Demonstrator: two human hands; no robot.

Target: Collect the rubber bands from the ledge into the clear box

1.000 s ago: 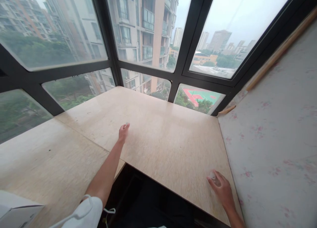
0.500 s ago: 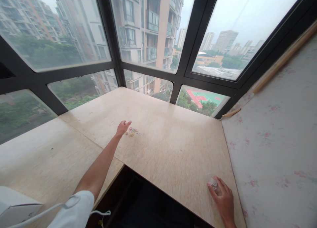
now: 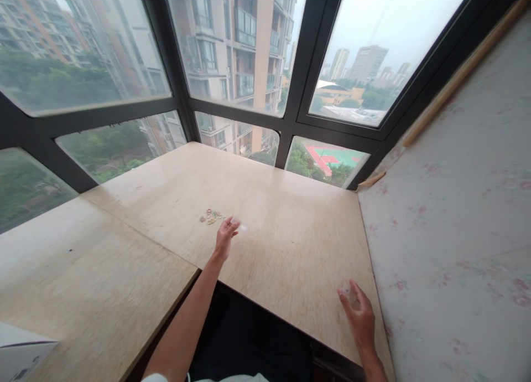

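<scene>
A small heap of coloured rings (image 3: 211,217) lies on the pale wooden tabletop (image 3: 282,249). My left hand (image 3: 225,239) hovers just to the right of the heap, its fingers pinched on a small clear thing (image 3: 238,224) that is blurred. My right hand (image 3: 360,314) rests near the table's right front edge. Its fingers curl round a small clear, whitish object (image 3: 347,291) that stands on the table.
Black-framed windows (image 3: 290,111) close off the table's far side. A floral-patterned wall (image 3: 448,216) runs along the right. A second wooden board (image 3: 83,282) adjoins on the left, with a white box (image 3: 20,354) at its near corner. A dark gap (image 3: 249,337) opens below me.
My left hand has let the coloured rings fall onto the table, then drawn back to the right of them. My right hand has stayed by the right edge on the small object.
</scene>
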